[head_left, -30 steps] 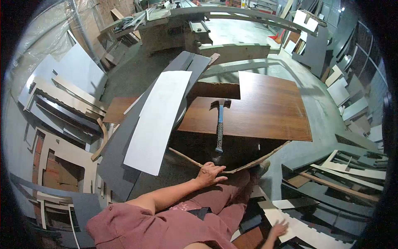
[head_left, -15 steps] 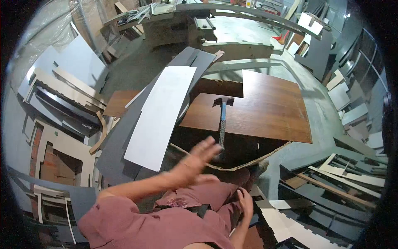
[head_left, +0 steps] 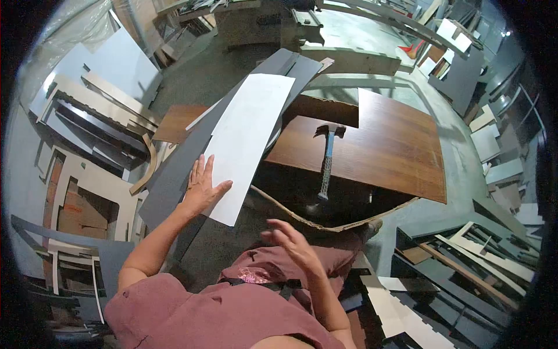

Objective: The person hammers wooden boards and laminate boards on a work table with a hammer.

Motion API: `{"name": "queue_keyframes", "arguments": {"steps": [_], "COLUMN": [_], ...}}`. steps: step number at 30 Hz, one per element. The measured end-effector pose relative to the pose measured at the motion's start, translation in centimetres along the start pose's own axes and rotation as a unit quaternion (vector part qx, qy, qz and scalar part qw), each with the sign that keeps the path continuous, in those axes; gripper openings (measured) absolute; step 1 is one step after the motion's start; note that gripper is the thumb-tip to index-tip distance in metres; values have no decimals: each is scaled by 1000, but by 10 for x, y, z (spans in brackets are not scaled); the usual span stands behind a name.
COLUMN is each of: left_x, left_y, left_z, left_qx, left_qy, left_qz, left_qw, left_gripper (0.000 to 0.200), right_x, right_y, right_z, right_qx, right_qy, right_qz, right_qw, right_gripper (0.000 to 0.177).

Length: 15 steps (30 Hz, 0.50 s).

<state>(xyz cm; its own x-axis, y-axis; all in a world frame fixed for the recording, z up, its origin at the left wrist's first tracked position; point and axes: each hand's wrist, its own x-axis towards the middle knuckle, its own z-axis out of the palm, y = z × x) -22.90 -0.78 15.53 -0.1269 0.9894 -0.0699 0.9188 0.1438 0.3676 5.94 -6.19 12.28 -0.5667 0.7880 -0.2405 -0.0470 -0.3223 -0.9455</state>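
Observation:
My left hand (head_left: 204,187) lies with its fingers spread on the lower left edge of a long white panel (head_left: 247,134). Grey panels (head_left: 168,189) are stacked beneath the white one. My right hand (head_left: 292,241) hovers above my lap, fingers apart and slightly curled, touching no panel. A hammer (head_left: 328,160) with a blue and black handle rests on a brown wood-look panel (head_left: 383,148), its handle end reaching past the near edge. This brown panel lies across a dark opening with a ragged light rim (head_left: 325,228).
Leaning boards (head_left: 116,64) and cut frames (head_left: 87,180) stand on the left. A pile of offcuts (head_left: 465,262) is at the lower right, with more panels (head_left: 500,139) along the right wall. A workbench (head_left: 250,26) stands at the back.
My left hand has moved from in front of the hammer handle onto the white panel. My right hand has risen from beside my thigh. The view has shifted slightly.

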Motion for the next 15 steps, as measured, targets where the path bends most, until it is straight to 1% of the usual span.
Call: {"name": "queue_keyframes", "arguments": {"steps": [2, 3, 5, 6, 7, 8, 9, 10, 11, 13, 15], "left_x": [1, 1, 3, 8, 15, 20, 23, 23, 22, 22, 21], "left_y": [-3, -3, -2, -9, -20, -27, -26, -23, -20, -16, -15], "left_z": [1, -1, -6, -4, 1, 4, 2, 0, -1, -3, -3], "left_qx": [3, 2, 10, 12, 17, 22, 24, 15, 6, 13, 2], "left_qy": [17, 17, 44, 47, 76, 106, 111, 117, 120, 115, 119], "left_qz": [6, 7, -18, -8, 2, 11, 22, 16, 10, 10, 2], "left_qw": [1000, 1000, 999, 999, 997, 994, 993, 993, 993, 993, 993], "left_gripper": [97, 97, 95, 95, 94, 93, 93, 92, 92, 91, 90], "right_x": [23, 32, 50, 59, 64, 73, 80, 86, 89, 93, 98], "right_y": [5, 6, 8, 12, 3, 2, 2, 0, -3, -9, -7], "right_z": [22, 31, 48, 56, 63, 68, 71, 71, 72, 75, 79], "right_qx": [-1, -2, 41, 62, 84, 54, 26, -10, -10, 66, 77], "right_qy": [-60, -59, -75, -63, -61, -41, -22, -12, -8, -2, 19], "right_qz": [7, 7, 41, 57, 60, 46, 34, 48, 41, 66, 61], "right_qw": [998, 998, 995, 994, 993, 997, 999, 999, 999, 996, 995], "right_gripper": [51, 51, 65, 73, 75, 70, 67, 57, 57, 57, 55]}}
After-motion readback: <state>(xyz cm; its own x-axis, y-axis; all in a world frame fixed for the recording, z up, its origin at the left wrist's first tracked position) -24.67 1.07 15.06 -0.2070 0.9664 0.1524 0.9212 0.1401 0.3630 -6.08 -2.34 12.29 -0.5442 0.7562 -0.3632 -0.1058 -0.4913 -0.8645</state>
